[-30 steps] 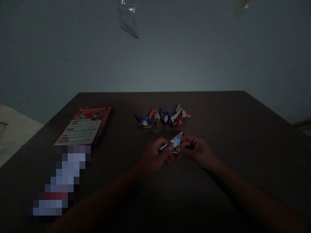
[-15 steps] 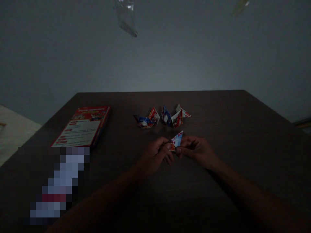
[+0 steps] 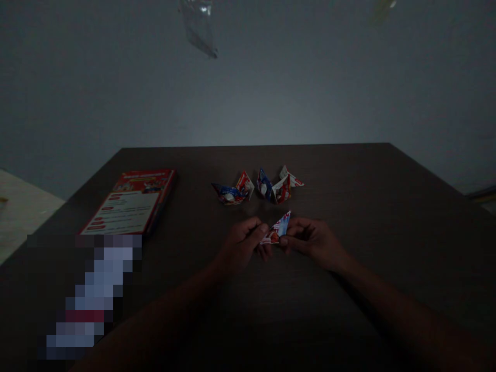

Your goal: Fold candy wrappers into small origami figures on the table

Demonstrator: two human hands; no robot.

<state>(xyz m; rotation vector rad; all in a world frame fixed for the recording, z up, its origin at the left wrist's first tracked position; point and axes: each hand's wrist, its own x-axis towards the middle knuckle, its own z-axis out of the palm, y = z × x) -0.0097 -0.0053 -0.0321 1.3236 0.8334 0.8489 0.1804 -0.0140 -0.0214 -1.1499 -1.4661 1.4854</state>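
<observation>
Between my two hands is a small folded paper piece (image 3: 279, 228), roughly triangular, printed in light blue, red and white, its point upward. My left hand (image 3: 247, 243) pinches its left corner between thumb and fingers. At its right edge my right hand (image 3: 312, 240) grips it, thumb in front and fingers partly hidden behind. Just beyond the hands stand folded paper shapes with pointed ends: a blue and red one (image 3: 234, 191) on the left, and a blue, white and red one (image 3: 274, 188) on the right, beside a mostly white pointed piece (image 3: 291, 177).
A stack of printed red and white leaflets (image 3: 127, 206) lies at the left of the dark wooden table (image 3: 349, 175). Nearer, a pixelated patch covers the lower left. A clear plastic bag (image 3: 199, 28) hangs on the wall behind.
My left thumb and fingers have slid left along the folded paper piece, so more of its lower left shows. My right hand keeps its hold.
</observation>
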